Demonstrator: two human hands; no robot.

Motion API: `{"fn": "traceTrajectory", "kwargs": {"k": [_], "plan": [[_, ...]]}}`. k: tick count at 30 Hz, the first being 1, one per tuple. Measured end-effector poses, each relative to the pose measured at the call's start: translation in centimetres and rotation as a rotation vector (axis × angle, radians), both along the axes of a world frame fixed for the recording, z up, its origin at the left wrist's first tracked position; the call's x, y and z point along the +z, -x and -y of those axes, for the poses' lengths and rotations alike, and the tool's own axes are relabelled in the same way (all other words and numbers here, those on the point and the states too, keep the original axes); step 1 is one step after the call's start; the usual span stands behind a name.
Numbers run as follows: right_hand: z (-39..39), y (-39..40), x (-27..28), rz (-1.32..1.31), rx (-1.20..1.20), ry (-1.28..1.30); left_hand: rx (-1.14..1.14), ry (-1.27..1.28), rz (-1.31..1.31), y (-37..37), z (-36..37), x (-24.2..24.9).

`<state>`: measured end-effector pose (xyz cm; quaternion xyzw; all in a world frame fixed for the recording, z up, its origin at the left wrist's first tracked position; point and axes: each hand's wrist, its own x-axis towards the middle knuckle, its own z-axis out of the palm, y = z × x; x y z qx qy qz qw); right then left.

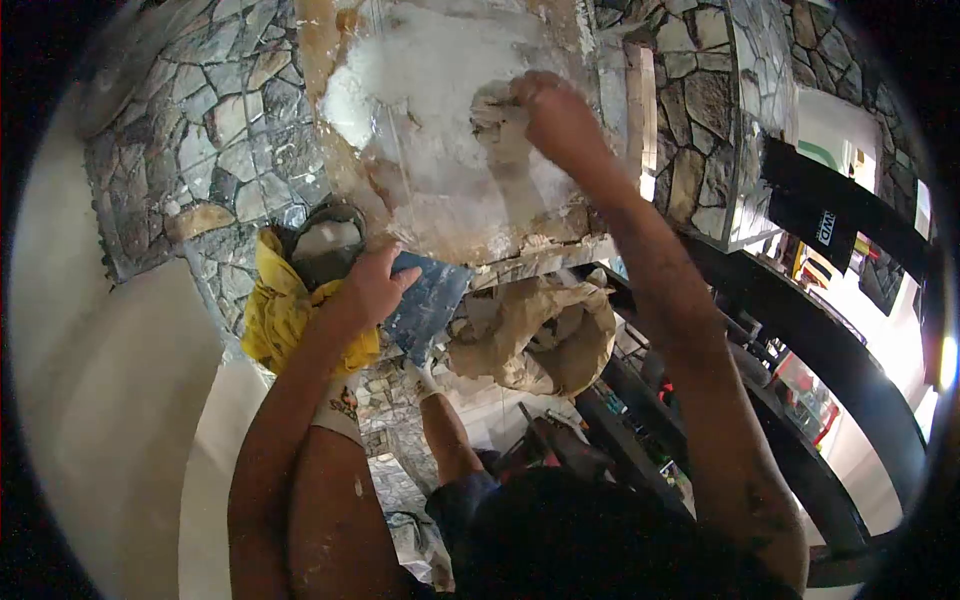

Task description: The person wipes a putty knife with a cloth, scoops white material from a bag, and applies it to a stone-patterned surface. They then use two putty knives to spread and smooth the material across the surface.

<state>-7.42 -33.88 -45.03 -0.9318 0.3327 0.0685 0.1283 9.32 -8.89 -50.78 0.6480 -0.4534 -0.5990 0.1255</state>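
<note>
Near the top centre of the frame, the right hand (556, 118) is raised against a bare patch of wall (440, 120) coated in white mortar, its grip closed around a pale lump of mortar (497, 122) that it presses onto the surface. The stripped patch sits between areas of irregular stone cladding (215, 130) that cover the wall at upper left and upper right.

Lower and left of centre, the left hand (368, 292) holds a flat steel trowel blade (428, 302) just under the lower edge of the patch, fingers wrapped over its near edge, the blade tilted and smeared with grey. Just left of this hand lies a crumpled yellow cloth (272, 310), with a small mortar-filled bowl (325, 240) at its top.

Below the patch, a crumpled paper sack (540, 335) sits at centre. A second person's arm (445, 430) reaches up from the bottom centre, beneath the trowel.
</note>
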Motion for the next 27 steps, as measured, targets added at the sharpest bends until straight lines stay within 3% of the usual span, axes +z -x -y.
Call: {"fn": "traceTrajectory", "kwargs": {"k": [1, 2, 4, 5, 8, 12, 13, 16, 17, 20, 24, 27], "plan": [[-0.7, 0.3, -2.1, 0.034, 0.153, 0.167, 0.012, 0.068, 0.034, 0.2, -0.3, -0.2], [-0.5, 1.4, -3.3, 0.033, 0.163, 0.115, 0.02, 0.14, 0.075, 0.2, -0.7, -0.4], [-2.4, 0.4, -0.1, 0.017, 0.176, -0.017, 0.019, 0.183, 0.09, 0.0, -0.8, -0.1], [-1.0, -0.6, 1.5, -0.099, 0.101, -0.129, 0.014, 0.161, 0.062, -0.2, -0.1, 0.7], [-0.3, -1.2, 0.1, -0.24, -0.044, -0.002, 0.016, 0.115, 0.036, 0.5, -0.2, 1.1], [-1.1, -0.5, 1.9, -0.232, 0.117, -0.185, 0.044, 0.101, 0.037, 0.1, 0.5, 2.2], [0.1, -0.6, 1.1, -0.253, -0.014, -0.194, 0.043, 0.152, 0.036, 0.6, 0.2, 1.5], [-1.0, -0.9, 0.4, -0.294, 0.023, -0.075, 0.071, 0.238, 0.043, 0.4, -0.6, 0.0], [-2.7, 1.2, -2.8, 0.013, 0.079, -0.015, 0.074, 0.228, 0.022, 0.3, -0.4, 0.2], [-4.4, 2.5, -0.7, 0.017, 0.158, 0.083, 0.068, 0.152, -0.094, -0.1, 0.3, 0.7], [-5.7, 3.7, 1.2, 0.115, -0.038, 0.162, 0.092, 0.117, -0.3, -1.0, 0.9, 0.2], [-5.7, 3.5, 1.5, 0.085, -0.035, 0.18, 0.365, -0.126, -0.514, -1.1, 2.7, 4.6]]}}
